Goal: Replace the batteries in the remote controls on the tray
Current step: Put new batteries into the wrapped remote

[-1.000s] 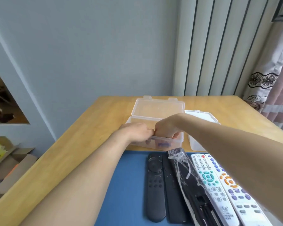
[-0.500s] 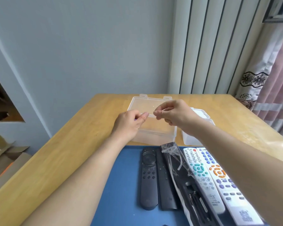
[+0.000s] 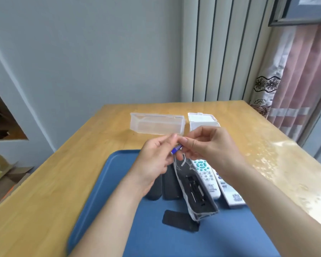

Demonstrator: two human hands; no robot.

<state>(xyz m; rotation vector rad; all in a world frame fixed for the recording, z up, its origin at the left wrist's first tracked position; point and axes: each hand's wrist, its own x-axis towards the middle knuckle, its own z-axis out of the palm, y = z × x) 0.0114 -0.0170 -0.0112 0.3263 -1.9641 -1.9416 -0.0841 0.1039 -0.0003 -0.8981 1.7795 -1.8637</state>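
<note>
Though blurry, slim blue battery.

Wooden table, glossy glare on its right side. Plain grey wall behind. Vertical grey slats at far right. Pink curtain with a floral lace edge further right. Dark frame corner top right. Cardboard boxes on the floor, left.

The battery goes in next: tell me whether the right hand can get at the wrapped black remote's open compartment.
Probably yes. The right hand, pinching the battery, hovers just above the wrapped black remote, whose compartment faces up with nothing over it. The loose wrap at its edges might snag.
</note>
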